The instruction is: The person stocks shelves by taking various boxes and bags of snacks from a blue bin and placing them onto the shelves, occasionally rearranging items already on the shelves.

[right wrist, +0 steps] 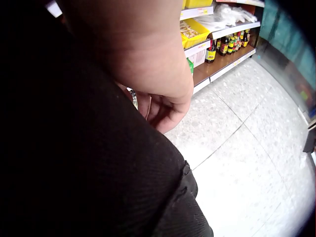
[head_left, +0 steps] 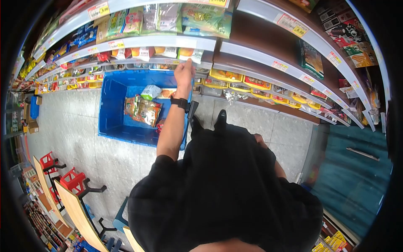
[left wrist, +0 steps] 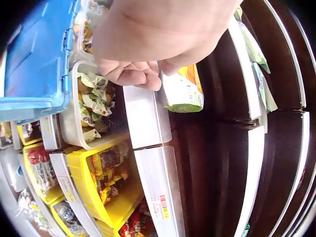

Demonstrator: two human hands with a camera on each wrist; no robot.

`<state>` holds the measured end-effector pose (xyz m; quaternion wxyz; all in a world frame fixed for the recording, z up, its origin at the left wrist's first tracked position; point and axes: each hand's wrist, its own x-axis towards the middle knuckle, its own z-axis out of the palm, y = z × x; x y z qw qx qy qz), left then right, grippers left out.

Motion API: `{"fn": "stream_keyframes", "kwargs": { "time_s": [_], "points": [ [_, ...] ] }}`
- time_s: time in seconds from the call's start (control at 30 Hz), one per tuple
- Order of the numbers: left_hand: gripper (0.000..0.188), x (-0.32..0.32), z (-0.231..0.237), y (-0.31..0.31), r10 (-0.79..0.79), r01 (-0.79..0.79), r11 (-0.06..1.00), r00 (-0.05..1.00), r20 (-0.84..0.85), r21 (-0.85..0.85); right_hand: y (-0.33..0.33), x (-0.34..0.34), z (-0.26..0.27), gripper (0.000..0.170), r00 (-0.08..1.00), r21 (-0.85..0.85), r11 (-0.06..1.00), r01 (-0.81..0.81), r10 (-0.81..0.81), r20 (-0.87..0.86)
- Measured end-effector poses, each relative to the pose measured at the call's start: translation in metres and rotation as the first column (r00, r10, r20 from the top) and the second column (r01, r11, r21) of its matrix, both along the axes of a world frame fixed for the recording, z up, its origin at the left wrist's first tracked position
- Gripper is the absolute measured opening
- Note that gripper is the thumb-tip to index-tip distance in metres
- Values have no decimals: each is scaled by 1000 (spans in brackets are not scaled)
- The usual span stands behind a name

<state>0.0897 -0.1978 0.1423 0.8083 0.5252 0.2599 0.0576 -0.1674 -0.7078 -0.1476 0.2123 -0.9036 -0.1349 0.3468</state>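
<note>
In the head view my left hand (head_left: 184, 75) reaches over the blue crate to the shelf front. Its fingers are curled, and the thumb and forefinger pinch the near edge of a green, white and orange snack packet (head_left: 191, 54). The left wrist view shows the packet (left wrist: 185, 91) at the shelf's lip, partly covered by my left hand (left wrist: 163, 34). My right hand (head_left: 261, 140) hangs beside the black clothing, its fingers (right wrist: 170, 116) loosely curled. Below the left arm, the blue crate (head_left: 111, 105) contains several packets, including a brown-and-red bag (head_left: 142, 111) and a green-and-white pack (head_left: 151, 91).
Similar packets (head_left: 140, 52) line the shelf to the left. Yellow bins (left wrist: 106, 182) and a clear tub (left wrist: 76, 106) of wrapped sweets stand below. Price-tagged shelf edges (head_left: 277, 63) curve to the right. Red stools (head_left: 73, 180) and wooden tabletops (head_left: 75, 214) are behind at left.
</note>
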Motion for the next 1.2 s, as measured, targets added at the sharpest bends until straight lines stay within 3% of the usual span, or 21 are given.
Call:
{"fn": "stream_keyframes", "kwargs": {
  "time_s": [0.1, 0.13, 0.17, 0.23, 0.27, 0.3, 0.37, 0.4, 0.47, 0.53, 0.6, 0.67, 0.8, 0.9, 1.03, 1.07, 1.1, 1.17, 1.2],
  "points": [
    [23, -15, -7, 11, -41, 44, 998, 998, -45, 54, 13, 5, 34, 60, 989, 79, 994, 73, -63, -131],
    [19, -22, -12, 16, -82, 88, 994, 993, -89, 63, 27, 4, 51, 56, 998, -85, 995, 45, -49, -48],
    [19, -29, -33, 20, -76, 83, 994, 992, -103, 64, 29, 0, 56, 56, 997, -84, 996, 38, -44, -62],
    [20, -45, -87, 25, -86, 90, 938, 996, -27, 336, 41, 0, 82, 32, 994, 34, 994, 107, -107, 3],
    [33, -60, -86, 26, -78, 125, 840, 991, -110, 527, 48, 1, 95, 31, 994, -8, 994, 112, -112, -3],
    [33, -73, -91, 25, -73, 122, 840, 991, -113, 528, 42, 2, 83, 31, 994, -7, 994, 107, -107, -6],
    [45, -103, -104, 23, -44, 207, 565, 974, -221, 799, 20, -1, 32, 31, 995, 78, 993, 84, -80, -53],
    [45, -117, -97, 19, -33, 204, 563, 974, -224, 801, 12, -2, 10, 31, 996, 82, 994, 74, -70, -56],
    [54, -140, -81, 10, -181, 459, 653, 867, -464, 602, 7, -1, -22, 29, 997, 76, 997, 1, -7, 83],
    [55, -160, -95, 11, -178, 470, 620, 864, -470, 629, 5, 2, -45, 27, 974, 66, 995, -78, 61, 219],
    [58, -179, -114, 11, -167, 501, 552, 850, -500, 667, 16, 16, -25, 26, 951, 67, 988, -139, 114, 287],
    [58, -192, -120, 11, -142, 498, 549, 847, -513, 671, 33, 37, 39, 22, 975, 283, 952, -119, 59, 214],
    [54, -210, -108, 5, -93, 537, 546, 802, -590, 644, 32, 60, 38, 33, 986, 261, 953, -157, 136, 95],
    [52, -222, -105, -1, -45, 537, 565, 778, -627, 626, 30, 70, 33, 16, 911, 214, 907, -363, 298, 286],
    [49, -225, -107, -5, -1, 489, 618, 783, -622, 615, 29, 83, 33, 18, 864, 54, 880, -472, 451, 223],
    [49, -224, -106, -6, -2, 499, 624, 771, -637, 601, 32, 88, 37, 20, 847, -65, 858, -509, 513, 138],
    [49, -222, -105, -6, -4, 507, 630, 759, -651, 588, 32, 88, 35, 22, 963, 50, 963, -267, 269, -36],
    [51, -221, -112, -5, 0, 508, 641, 750, -661, 576, 33, 93, 51, 20, 890, 44, 895, -443, 434, 143],
    [55, -221, -111, -5, -2, 505, 669, 735, -678, 546, 32, 97, 49, 19, 959, 67, 963, -260, 266, -95]
  ]
}}
